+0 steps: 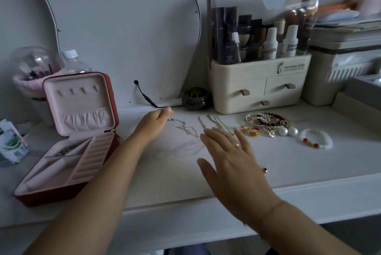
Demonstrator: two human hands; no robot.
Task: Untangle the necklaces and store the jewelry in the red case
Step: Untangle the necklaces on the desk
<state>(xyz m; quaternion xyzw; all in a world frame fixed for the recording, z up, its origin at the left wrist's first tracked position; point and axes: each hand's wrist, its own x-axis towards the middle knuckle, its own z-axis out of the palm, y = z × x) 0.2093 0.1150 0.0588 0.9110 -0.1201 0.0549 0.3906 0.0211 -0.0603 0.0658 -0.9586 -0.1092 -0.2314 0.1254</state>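
**Left hand at one chain's end, right hand spread beside the others**

The left hand [156, 120] reaches across the counter [185, 172] with its fingers curled in, and seems to pinch the clasp end of a silver chain [185, 128] that trails away from it to the right in loose kinks. The right hand [228, 155] is flat and wide open, fingers spread, holding nothing. Its fingertips lie just short of a second bunch of chains [215, 122], which lies straight, side by side. I cannot tell whether the palm touches the counter.

The red case [68, 190] sits open to the left of the left forearm, with its pink-lined lid upright. A small silvery piece [64, 151] lies in one rear compartment.

Right of the chains lie gold earrings [249, 130], a heap of bracelets [266, 119], pearl drops [287, 131] and a white bead bracelet [316, 141]. A ring [265, 170] lies close beside the right hand.

Behind stand a cosmetics organiser [257, 89], a small dark pot [195, 99] and a mirror [123, 27].
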